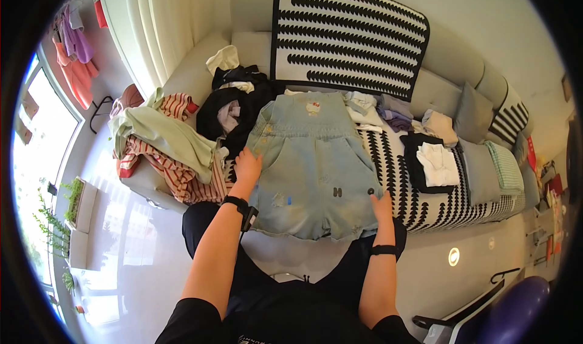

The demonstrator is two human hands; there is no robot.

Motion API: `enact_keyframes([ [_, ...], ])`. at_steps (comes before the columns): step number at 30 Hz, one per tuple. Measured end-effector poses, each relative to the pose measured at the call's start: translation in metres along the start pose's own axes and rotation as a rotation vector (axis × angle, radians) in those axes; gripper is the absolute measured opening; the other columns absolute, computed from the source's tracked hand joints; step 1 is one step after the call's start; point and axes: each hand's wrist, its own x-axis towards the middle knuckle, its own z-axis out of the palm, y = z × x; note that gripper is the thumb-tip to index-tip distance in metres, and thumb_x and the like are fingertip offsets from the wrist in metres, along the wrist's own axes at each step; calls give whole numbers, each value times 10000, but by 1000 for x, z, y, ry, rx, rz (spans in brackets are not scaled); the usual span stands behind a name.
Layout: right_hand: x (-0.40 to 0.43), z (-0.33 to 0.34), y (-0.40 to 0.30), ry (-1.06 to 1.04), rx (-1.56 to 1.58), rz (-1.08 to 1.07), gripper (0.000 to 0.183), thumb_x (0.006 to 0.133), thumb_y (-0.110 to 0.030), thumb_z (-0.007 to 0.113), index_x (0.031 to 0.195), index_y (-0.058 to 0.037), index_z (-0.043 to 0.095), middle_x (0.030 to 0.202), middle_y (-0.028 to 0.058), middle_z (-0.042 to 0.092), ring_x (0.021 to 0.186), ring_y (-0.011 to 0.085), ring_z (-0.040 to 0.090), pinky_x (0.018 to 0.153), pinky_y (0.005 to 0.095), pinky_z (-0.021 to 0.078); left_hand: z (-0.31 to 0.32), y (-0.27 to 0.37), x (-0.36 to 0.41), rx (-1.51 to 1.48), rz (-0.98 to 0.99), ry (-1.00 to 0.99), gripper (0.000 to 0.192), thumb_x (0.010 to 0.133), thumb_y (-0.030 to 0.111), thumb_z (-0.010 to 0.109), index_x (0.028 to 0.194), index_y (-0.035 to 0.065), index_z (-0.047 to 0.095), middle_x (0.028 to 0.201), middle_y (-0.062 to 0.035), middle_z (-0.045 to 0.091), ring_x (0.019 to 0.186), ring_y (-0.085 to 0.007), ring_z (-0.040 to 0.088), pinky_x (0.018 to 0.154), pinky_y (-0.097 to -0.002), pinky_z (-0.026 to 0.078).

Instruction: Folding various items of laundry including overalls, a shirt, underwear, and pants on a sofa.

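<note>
Light-blue denim short overalls (314,171) lie spread out on the sofa before me, bib away from me and leg hems towards me. A cartoon patch decorates the bib, and buttons run down the left side. My left hand (248,165) grips the left side edge just below those buttons. At the right edge, near the leg, my right hand (383,206) pinches the denim, its fingers partly hidden. The overalls' lower hem reaches over the sofa's front edge, between my knees.
Crumpled clothes heap up on the left: a pale green garment (168,134), red-striped cloth (159,162) and black clothing (214,111). Folded white (437,164) and black clothes (412,152) sit to the right, near grey cushions (483,171). A patterned throw (350,39) drapes the backrest.
</note>
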Motion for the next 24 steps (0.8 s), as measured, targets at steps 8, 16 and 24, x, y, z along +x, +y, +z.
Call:
enact_keyframes([
  [8, -31, -45, 19, -101, 180, -90, 386, 717, -197, 640, 986, 68, 562, 894, 205, 606, 828, 307, 588, 729, 361, 442, -19, -60, -1, -774, -301, -36, 239, 702, 162, 691, 825, -3, 570, 682, -78, 562, 654, -167, 538, 583, -295, 420],
  [16, -56, -48, 4, -309, 123, -297, 337, 761, -238, 631, 952, 30, 563, 878, 191, 598, 822, 319, 586, 708, 362, 458, -41, -114, -59, -351, -163, 66, 251, 745, 137, 639, 912, -9, 521, 844, -161, 544, 775, -294, 529, 704, -371, 420],
  [24, 26, 52, -111, -6, 218, -463, 538, 748, -248, 650, 1136, 70, 457, 1090, 261, 507, 1023, 358, 503, 857, 384, 408, -8, -41, -10, 176, -11, -59, 462, 768, 292, 615, 1051, -40, 463, 1004, -173, 517, 907, -343, 504, 755, -436, 420],
])
